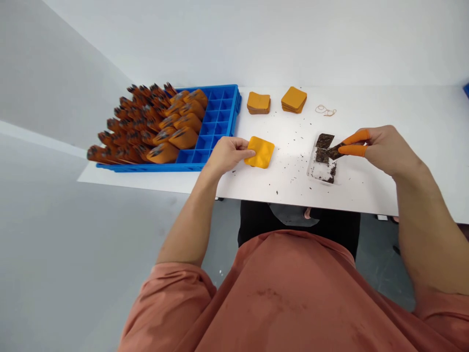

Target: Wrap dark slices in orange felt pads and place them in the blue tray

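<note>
Pinched in my left hand (229, 155) is a square of yellow-orange sheet (262, 152) with rounded corners, held just over the white table. My right hand (381, 146) wears orange finger covers on its thumb and forefinger. Between those two fingertips is a dark brown, crumbly flat piece (333, 151). It is over a small clear plastic tray (309, 171), where more dark flat pieces (325, 141) and loose crumbs lie. My other right-hand fingers are partly hidden.
A blue divided crate (230, 115) on the left holds many folded orange bundles (185, 138) with dark tips. Behind my hands stand two stacks of orange squares, a left stack (258, 102) and a right stack (294, 99), beside thin loops of string (325, 110). Dark crumbs dot the table (414, 117).
</note>
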The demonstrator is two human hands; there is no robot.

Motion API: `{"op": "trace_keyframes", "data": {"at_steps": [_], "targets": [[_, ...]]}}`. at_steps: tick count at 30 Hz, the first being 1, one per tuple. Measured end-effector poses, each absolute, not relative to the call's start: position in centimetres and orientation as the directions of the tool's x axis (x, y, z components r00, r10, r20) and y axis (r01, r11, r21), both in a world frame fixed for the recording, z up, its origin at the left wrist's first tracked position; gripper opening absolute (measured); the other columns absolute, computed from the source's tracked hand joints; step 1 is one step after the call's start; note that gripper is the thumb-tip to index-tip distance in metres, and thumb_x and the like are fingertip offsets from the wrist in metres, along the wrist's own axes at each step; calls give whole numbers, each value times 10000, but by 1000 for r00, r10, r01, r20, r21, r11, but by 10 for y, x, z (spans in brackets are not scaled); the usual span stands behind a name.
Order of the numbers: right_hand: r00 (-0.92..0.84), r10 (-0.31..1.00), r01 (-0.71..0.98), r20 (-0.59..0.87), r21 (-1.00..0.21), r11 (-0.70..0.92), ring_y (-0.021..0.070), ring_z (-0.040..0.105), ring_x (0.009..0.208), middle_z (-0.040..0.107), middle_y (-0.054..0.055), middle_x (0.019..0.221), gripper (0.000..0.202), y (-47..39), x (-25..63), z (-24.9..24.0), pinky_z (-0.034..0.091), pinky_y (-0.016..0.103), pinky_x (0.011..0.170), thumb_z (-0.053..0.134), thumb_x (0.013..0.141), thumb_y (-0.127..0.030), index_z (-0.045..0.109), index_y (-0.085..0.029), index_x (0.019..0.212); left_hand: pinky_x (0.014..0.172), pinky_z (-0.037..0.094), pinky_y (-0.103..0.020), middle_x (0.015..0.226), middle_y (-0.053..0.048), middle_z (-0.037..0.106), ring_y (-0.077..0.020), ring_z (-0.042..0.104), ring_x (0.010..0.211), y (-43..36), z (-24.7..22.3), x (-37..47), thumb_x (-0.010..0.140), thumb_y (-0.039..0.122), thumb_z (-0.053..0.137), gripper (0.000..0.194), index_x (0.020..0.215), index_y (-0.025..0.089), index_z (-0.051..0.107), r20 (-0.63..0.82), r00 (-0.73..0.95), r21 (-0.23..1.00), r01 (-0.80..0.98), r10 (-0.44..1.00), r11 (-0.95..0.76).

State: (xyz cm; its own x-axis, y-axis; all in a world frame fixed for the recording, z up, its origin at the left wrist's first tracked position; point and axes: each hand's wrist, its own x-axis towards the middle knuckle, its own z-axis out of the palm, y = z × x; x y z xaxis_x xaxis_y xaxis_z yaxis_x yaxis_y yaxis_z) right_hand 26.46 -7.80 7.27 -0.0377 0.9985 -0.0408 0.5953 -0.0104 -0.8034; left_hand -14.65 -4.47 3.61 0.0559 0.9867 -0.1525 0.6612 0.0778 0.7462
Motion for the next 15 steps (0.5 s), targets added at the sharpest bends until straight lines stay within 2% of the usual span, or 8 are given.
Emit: {"op": "trace_keyframes", "data": {"at_steps": [4, 8, 11, 15], "targets": [[-19, 999, 548, -38, -836, -21, 317, 771, 995, 859, 66, 1012, 338, -84, 259, 78, 632, 490, 823, 998, 707, -591, 906, -317, 881, 680, 498, -306, 838, -16, 731, -185, 651, 761, -42, 36, -147, 793, 337, 852, 415, 1190, 224, 806, -146, 35, 767, 635, 989, 90], [25, 998, 520, -63, -852, -67, 299, 749, 1022, 863, 84, 1060, 238, -90, 254, 84, 605, 484, 876, 961, 717, -436, 910, -284, 891, 753, 538, -330, 868, -34, 759, -206, 687, 807, -38, 41, -144, 882, 352, 781, 353, 1204, 209, 807, -130, 90, 721, 692, 987, 32], [29, 997, 506, -71, -859, -76, 284, 735, 1003, 866, 99, 1066, 236, -95, 252, 86, 577, 484, 897, 931, 715, -400, 912, -256, 901, 843, 553, -352, 938, -47, 797, -222, 718, 876, -34, 43, -140, 927, 324, 733, 350, 1245, 200, 811, -83, 136, 633, 773, 987, -53], [17, 998, 497, -64, -865, -64, 275, 738, 1003, 867, 106, 1079, 249, -98, 255, 83, 571, 475, 904, 930, 721, -406, 909, -248, 912, 981, 554, -413, 1185, -98, 844, -275, 756, 1026, -30, 40, -131, 908, 228, 733, 361, 1258, 215, 819, -8, 93, 457, 886, 996, -79]]}}
